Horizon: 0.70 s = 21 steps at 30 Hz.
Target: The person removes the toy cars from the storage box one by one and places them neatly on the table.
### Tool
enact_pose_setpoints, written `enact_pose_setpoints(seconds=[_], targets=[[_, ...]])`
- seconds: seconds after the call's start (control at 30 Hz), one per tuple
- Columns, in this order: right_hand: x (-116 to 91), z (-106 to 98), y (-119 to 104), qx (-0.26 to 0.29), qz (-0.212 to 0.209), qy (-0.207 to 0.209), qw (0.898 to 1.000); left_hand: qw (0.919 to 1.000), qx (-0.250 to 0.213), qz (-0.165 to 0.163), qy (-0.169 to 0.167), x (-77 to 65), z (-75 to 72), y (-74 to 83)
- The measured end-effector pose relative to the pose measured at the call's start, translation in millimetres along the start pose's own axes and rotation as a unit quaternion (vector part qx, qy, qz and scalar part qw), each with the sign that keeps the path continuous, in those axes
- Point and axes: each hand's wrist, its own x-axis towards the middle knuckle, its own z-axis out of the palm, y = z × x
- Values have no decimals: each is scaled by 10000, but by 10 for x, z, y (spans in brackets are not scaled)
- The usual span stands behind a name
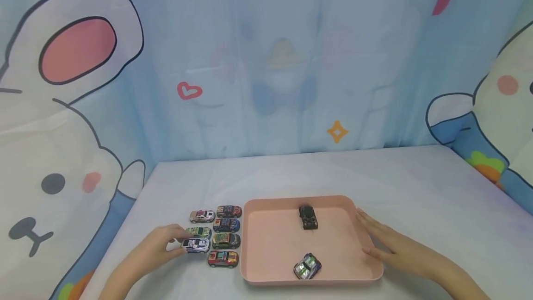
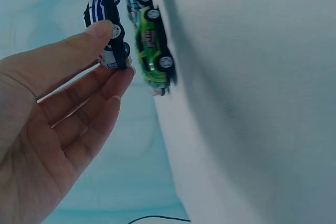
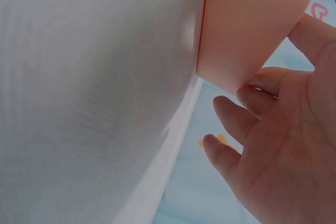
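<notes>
In the head view, my left hand pinches a white toy car between thumb and fingers. The left wrist view shows dark blue stripes on this car, held slightly off the table. Just behind it is a green toy car, partly hidden. My right hand rests against the right side of a pink tray, thumb at the rim and fingers extended. In the right wrist view, fingertips touch the tray's outer wall. A black toy car and a silver-green toy car lie in the tray.
Left of the tray stand several more toy cars in two rough columns, among them a red one, a dark green one, a blue one and a silver one. A blue printed curtain hangs behind the white table.
</notes>
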Motion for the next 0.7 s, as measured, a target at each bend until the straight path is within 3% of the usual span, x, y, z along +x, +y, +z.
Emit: enact_pose_setpoints(seconds=[0.3, 0.7], targets=[[2, -1, -4, -42, 67, 1, 10000, 10000, -75, -59, 28, -21, 113, -90], [-8, -12, -16, -69, -27, 49, 10000, 9941, -206, -1066, -34, 4, 173, -45]])
